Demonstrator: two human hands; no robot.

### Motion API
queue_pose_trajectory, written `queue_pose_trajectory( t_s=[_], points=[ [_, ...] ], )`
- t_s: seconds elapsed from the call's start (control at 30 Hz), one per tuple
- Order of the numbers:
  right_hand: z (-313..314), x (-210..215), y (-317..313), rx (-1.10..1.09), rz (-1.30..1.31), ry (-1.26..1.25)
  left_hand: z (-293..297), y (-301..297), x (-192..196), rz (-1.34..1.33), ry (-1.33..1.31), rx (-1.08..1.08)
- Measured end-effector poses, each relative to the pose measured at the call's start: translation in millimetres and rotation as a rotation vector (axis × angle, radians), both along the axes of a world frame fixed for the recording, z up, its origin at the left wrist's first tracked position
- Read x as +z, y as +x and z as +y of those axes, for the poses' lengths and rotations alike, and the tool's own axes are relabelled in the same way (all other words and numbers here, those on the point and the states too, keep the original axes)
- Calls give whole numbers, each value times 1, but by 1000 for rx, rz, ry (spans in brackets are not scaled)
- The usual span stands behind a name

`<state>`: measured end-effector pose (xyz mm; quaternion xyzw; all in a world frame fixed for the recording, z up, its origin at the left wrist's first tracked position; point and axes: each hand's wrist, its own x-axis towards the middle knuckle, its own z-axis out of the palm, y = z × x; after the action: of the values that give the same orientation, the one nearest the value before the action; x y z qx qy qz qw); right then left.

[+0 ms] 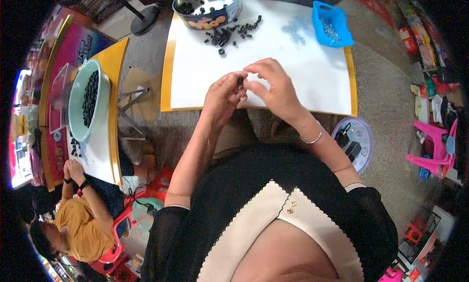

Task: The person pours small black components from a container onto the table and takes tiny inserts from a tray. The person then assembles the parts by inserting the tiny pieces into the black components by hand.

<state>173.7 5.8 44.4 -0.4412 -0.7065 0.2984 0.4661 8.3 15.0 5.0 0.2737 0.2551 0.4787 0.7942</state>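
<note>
My left hand is closed, with a small black cylindrical part pinched at its fingertips above the near side of the white-topped table. Close by on the right, my right hand has its thumb and fingers spread apart, tips near that part; nothing shows between them. Beyond both hands lies a loose pile of small black parts. An oval tin with more black parts inside stands at the far left of the tabletop. Tiny clear pieces are scattered at the far right.
A blue plastic scoop-shaped tray with clear pieces sits at the far right corner. Below the table's right side is a pale purple basin holding dark objects. To the left, another person sits at a table bearing a pale green basin of black parts.
</note>
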Motion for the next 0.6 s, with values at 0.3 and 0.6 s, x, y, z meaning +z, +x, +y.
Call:
queue_pose_trajectory(
  t_s=[0.3,0.6],
  points=[
    [50,6,32,-138,-71,156,18,5,12,153,48,-43],
    [286,74,136,-501,-539,402,36,-3,-22,788,347,302]
  ],
)
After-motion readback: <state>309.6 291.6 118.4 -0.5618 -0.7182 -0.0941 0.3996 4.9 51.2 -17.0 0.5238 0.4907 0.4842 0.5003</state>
